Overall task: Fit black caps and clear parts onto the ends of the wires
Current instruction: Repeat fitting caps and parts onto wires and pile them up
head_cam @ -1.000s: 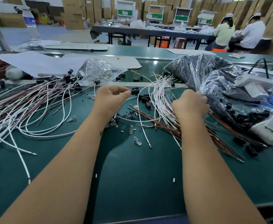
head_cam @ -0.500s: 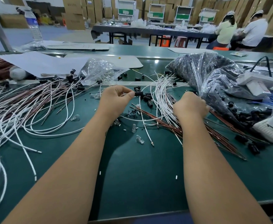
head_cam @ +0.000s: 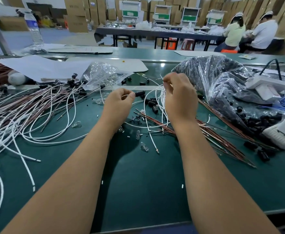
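Note:
My left hand point(head_cam: 119, 103) pinches a black cap point(head_cam: 139, 93) over the green table, the cap pointing right. My right hand point(head_cam: 179, 96) is raised just right of it and pinches the upper end of a white wire point(head_cam: 146, 105) that loops down to the table. Loose black caps point(head_cam: 151, 103) lie below the two hands. Small clear parts point(head_cam: 144, 146) lie nearer to me. Thin brown wires point(head_cam: 219, 139) fan out under my right forearm.
A big pile of white and brown wires with caps point(head_cam: 25, 112) covers the left. A clear bag of clear parts point(head_cam: 103, 74) lies behind my left hand. A large bag of black caps point(head_cam: 222, 81) fills the right, beside a white device point(head_cam: 265, 86). Two people sit at a far table.
My right hand has lifted off the wire bundle and moved up and left, drawing a white wire end toward the cap. My left hand has stayed with the cap.

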`<state>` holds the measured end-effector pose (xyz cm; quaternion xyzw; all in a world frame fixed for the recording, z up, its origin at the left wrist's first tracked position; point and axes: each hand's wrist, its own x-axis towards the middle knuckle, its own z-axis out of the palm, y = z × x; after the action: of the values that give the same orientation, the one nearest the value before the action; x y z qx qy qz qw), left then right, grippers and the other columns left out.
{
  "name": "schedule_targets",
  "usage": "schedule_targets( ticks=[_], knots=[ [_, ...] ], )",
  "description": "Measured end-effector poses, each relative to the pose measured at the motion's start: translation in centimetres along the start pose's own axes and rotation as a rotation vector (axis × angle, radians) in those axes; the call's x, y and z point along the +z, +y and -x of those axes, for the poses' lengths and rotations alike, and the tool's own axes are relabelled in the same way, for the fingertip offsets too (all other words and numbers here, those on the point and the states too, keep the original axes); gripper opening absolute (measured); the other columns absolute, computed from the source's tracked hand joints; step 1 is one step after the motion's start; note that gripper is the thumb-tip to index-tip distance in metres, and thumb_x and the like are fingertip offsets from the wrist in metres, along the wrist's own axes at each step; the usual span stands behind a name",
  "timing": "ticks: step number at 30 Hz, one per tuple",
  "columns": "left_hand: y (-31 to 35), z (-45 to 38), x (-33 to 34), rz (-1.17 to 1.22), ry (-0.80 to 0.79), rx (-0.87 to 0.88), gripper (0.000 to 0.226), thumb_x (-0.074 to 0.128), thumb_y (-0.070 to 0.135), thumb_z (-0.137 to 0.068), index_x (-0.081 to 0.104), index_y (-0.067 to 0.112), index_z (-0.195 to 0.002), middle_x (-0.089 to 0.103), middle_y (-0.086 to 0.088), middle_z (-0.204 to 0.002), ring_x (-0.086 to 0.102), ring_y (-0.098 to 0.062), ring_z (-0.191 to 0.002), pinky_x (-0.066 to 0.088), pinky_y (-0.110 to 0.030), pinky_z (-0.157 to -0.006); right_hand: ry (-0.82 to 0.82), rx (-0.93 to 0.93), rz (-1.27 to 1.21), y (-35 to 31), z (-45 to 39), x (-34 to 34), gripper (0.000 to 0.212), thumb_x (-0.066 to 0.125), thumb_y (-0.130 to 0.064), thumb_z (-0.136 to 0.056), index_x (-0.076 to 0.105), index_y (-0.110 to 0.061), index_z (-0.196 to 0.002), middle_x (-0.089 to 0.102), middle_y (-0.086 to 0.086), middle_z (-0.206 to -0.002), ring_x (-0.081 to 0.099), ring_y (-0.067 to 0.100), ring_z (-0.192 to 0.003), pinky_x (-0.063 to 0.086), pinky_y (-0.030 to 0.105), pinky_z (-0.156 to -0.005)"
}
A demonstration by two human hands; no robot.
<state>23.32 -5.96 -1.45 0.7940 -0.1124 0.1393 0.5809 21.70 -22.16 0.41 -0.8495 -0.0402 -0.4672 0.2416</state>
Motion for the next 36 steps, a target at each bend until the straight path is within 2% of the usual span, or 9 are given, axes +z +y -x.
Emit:
schedule_targets(
  ticks=[2, 6, 9, 11, 13, 16, 26, 32, 36],
  knots=[
    [0.2, 0.0, -0.1, 0.056, 0.074, 0.031, 0.010, 0.050, 0.020, -0.099, 0.058, 0.015, -0.095, 0.063, -0.003, -0.085, 0.057, -0.016, -0.072, 0.051, -0.030, -0.068, 0.082, 0.060, -0.250, -1.0, 0.0, 0.3, 0.005, 0.057, -0.008, -0.094, 0.062, -0.007, -0.094, 0.062, -0.001, -0.088, 0.056, 0.010, -0.077, 0.044, 0.012, -0.070],
    [0.5, -0.2, -0.7, 0.049, 0.294, 0.147, 0.008, 0.050, 0.019, -0.099, 0.055, 0.013, -0.101, 0.061, 0.004, -0.104, 0.058, -0.021, -0.093, 0.051, -0.042, -0.084, 0.209, 0.495, -0.929, -1.7, -0.7, -0.2, 0.013, 0.052, -0.001, -0.096, 0.055, -0.011, -0.089, 0.066, 0.006, -0.087, 0.069, 0.018, -0.078, 0.055, 0.024, -0.076],
    [0.5, -0.3, -0.9, 0.061, 0.313, 0.164, 0.007, 0.051, 0.017, -0.098, 0.054, 0.012, -0.100, 0.058, 0.006, -0.122, 0.057, -0.025, -0.113, 0.046, -0.048, -0.097, 0.189, 0.783, -1.347, -1.2, -1.0, -0.6, 0.013, 0.048, 0.000, -0.097, 0.055, -0.008, -0.091, 0.068, 0.008, -0.081, 0.069, 0.019, -0.071, 0.057, 0.028, -0.075],
    [0.4, -0.3, -0.7, 0.051, 0.266, 0.150, 0.007, 0.052, 0.018, -0.098, 0.056, 0.012, -0.100, 0.060, 0.005, -0.119, 0.058, -0.021, -0.113, 0.046, -0.047, -0.098, 0.124, 0.887, -1.457, -0.9, -0.8, -0.7, 0.013, 0.048, -0.002, -0.098, 0.054, -0.010, -0.089, 0.069, 0.006, -0.075, 0.069, 0.017, -0.067, 0.058, 0.027, -0.071],
    [0.4, -0.2, -0.5, 0.040, 0.209, 0.136, 0.004, 0.053, 0.016, -0.098, 0.057, 0.014, -0.098, 0.065, 0.001, -0.103, 0.062, -0.017, -0.099, 0.050, -0.043, -0.092, 0.075, 0.929, -1.515, -0.8, -0.6, -0.5, 0.013, 0.048, -0.004, -0.099, 0.054, -0.010, -0.089, 0.069, 0.006, -0.074, 0.069, 0.017, -0.066, 0.058, 0.026, -0.068],
    [0.3, 0.0, -0.5, 0.070, 0.152, 0.102, 0.008, 0.052, 0.015, -0.098, 0.056, 0.018, -0.091, 0.063, -0.002, -0.076, 0.060, -0.018, -0.069, 0.054, -0.044, -0.072, 0.055, 0.954, -1.581, -0.8, -0.6, -0.3, 0.013, 0.048, -0.004, -0.099, 0.054, -0.010, -0.089, 0.069, 0.008, -0.077, 0.070, 0.018, -0.067, 0.058, 0.026, -0.066],
    [0.4, -0.2, -0.5, 0.061, 0.184, 0.091, 0.006, 0.055, 0.016, -0.097, 0.058, 0.015, -0.092, 0.059, 0.001, -0.068, 0.056, -0.012, -0.062, 0.054, -0.037, -0.070, -0.300, 0.859, -1.404, -2.6, 0.4, 1.5, 0.009, 0.057, -0.002, -0.093, 0.061, -0.006, -0.087, 0.072, 0.006, -0.073, 0.071, 0.017, -0.067, 0.058, 0.024, -0.066],
    [0.2, -0.4, -0.7, 0.138, 0.138, -0.014, 0.015, 0.059, 0.013, -0.093, 0.066, 0.019, -0.081, 0.056, 0.005, -0.061, 0.046, 0.001, -0.046, 0.039, -0.014, -0.046, -0.156, 0.789, -1.271, -1.9, 0.0, 1.3, 0.010, 0.043, -0.011, -0.102, 0.049, -0.010, -0.093, 0.072, 0.009, -0.076, 0.070, 0.021, -0.065, 0.056, 0.026, -0.059],
    [0.2, -0.3, -0.7, 0.139, 0.090, -0.048, 0.013, 0.060, 0.015, -0.092, 0.068, 0.009, -0.083, 0.056, 0.001, -0.064, 0.049, -0.013, -0.061, 0.043, -0.022, -0.059, -0.099, 0.740, -1.283, -1.5, -0.1, 0.9, 0.013, 0.041, -0.011, -0.103, 0.048, -0.010, -0.092, 0.072, 0.007, -0.074, 0.071, 0.021, -0.066, 0.054, 0.025, -0.058]
  ],
)
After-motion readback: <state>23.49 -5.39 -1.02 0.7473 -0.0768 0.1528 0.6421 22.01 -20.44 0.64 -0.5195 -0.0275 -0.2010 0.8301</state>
